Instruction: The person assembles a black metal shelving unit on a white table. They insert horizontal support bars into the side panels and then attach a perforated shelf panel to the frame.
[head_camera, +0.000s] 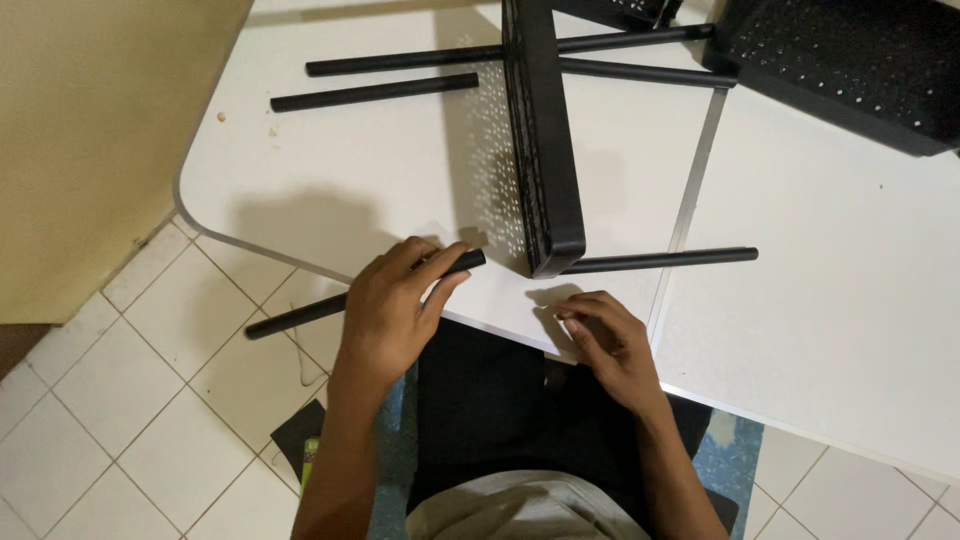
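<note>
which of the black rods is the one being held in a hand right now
The black rod at the table's near edge, sticking out over the tiled floor, gripped by the left hand. The other rods lie untouched on the white table.

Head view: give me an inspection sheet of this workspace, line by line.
Surface: white table, rounded corner, metal seam strip.
Job's things: black perforated metal shelf panel on edge, black rods attached; black metal rod reaching past the table edge.
Clutter: two loose black rods; second black perforated panel at far right.
Grips: left hand shut on the rod; right hand on the table edge, fingers curled, contents hidden.
Cables: nothing seen.
Surroundings: white floor tiles, beige wall.
</note>
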